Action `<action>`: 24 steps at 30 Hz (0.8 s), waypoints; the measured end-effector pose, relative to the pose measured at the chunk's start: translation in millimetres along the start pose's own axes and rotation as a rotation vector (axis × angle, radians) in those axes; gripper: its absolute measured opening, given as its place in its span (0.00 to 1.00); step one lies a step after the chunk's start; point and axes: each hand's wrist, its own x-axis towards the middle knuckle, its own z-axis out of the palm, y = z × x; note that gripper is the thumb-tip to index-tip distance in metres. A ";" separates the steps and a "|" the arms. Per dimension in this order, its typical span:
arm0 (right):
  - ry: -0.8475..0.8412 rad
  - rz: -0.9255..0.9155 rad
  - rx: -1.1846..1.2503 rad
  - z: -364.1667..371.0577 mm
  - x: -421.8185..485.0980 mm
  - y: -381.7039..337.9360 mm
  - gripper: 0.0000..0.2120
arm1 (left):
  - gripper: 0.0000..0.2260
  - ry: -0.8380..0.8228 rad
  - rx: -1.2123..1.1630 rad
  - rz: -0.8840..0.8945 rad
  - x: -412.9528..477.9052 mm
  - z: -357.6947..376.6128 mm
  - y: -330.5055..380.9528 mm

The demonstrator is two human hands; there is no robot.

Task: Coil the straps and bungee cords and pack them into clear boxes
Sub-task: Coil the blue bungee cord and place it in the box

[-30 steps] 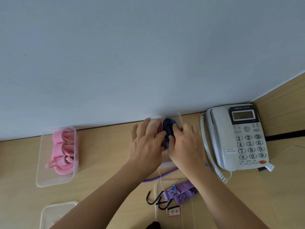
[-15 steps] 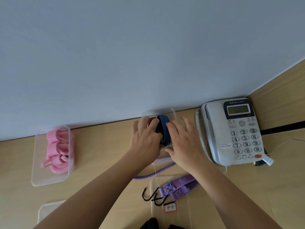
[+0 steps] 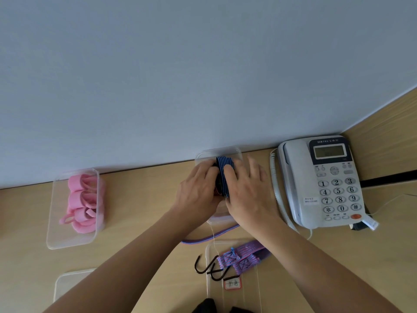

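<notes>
Blue-striped strap coil sits in the clear box against the wall, with both hands close together over it. The left hand curls its fingers round the coil's left side. The right hand lies with fingers spread and nearly straight, its index finger pressing on the coil. A grey telephone stands just to the right. Nearer, a purple strap with black hooks lies across a clear lid. Pink straps fill a second box at far left on the wooden desk.

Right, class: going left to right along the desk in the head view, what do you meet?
clear box of pink straps → left hand → blue striped strap coil → right hand → desk telephone
</notes>
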 end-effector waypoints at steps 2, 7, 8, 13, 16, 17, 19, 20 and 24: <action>0.023 0.006 0.008 -1.6 -1.5 0.0 0.22 | 0.29 0.006 -0.028 -0.014 1.6 -4.4 3.4; 0.147 0.000 0.307 3.1 -13.2 12.6 0.25 | 0.24 0.009 0.076 0.076 -0.4 -4.7 -2.3; 0.218 0.019 0.392 5.0 -18.9 16.7 0.25 | 0.26 0.000 0.104 0.087 -1.4 -3.0 -4.1; 0.522 0.149 0.549 7.9 -65.3 30.6 0.09 | 0.30 0.025 0.171 0.097 -5.5 0.0 -7.6; 0.497 0.100 0.563 10.5 -100.2 34.3 0.03 | 0.26 0.090 0.077 0.087 -15.4 -3.0 -7.1; 0.455 0.073 0.567 13.6 -111.4 34.8 0.02 | 0.25 0.126 0.040 0.084 -20.8 -3.9 -6.6; 0.319 -0.004 0.558 20.5 -130.9 31.7 0.05 | 0.21 0.214 -0.006 0.087 -36.5 -6.3 -5.1; 0.231 -0.055 0.526 23.7 -138.1 29.3 0.09 | 0.19 0.254 -0.021 0.089 -46.1 -7.3 -4.7; -0.062 -0.198 0.201 33.2 -151.5 13.6 0.23 | 0.14 0.322 -0.045 0.045 -84.8 -8.2 -6.5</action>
